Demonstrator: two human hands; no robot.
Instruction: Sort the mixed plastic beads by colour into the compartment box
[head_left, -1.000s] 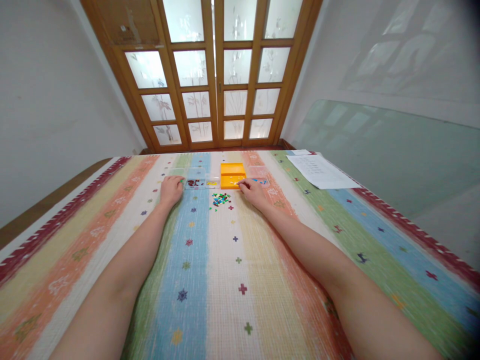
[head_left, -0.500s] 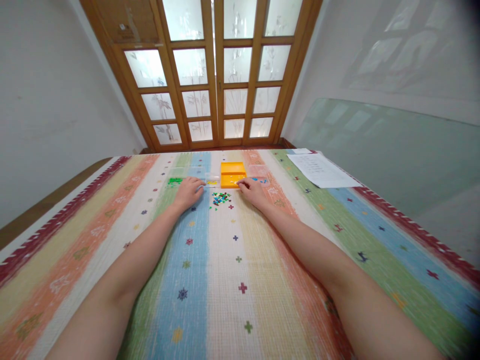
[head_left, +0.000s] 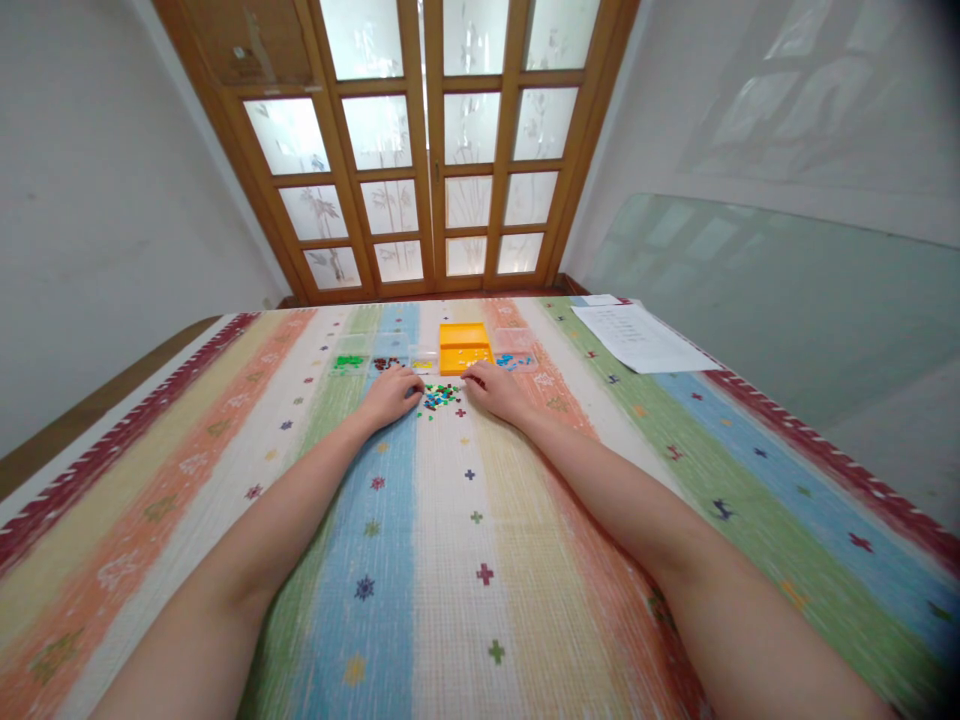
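Small room, wooden glazed doors at the far end, a glass pane leaning on the right wall. The work surface is a striped cloth with little cross motifs.

Both arms are stretched far out. The loose pile of mixed beads lies on the cloth between the hands, just in front of the orange tray.

- Left hand: knuckles up, fingers curled in, tips at the pile's left edge. I cannot tell whether it pinches a bead; too small at this range.
- Right hand: palm down, fingers reaching toward the tray's near edge, beside the pile. I cannot tell its grip either.

My reading: colour sorting, at the pick-from-the-pile step. A next pick calls for a fine fingertip pinch on one bead without scattering its neighbours.

Around it is a row of clear trays: green beads, dark red beads, and yellow beads left of the orange tray, blue beads to its right. A sheet of paper lies well off to the right. Nothing blocks the pile, but the trays sit close behind it.
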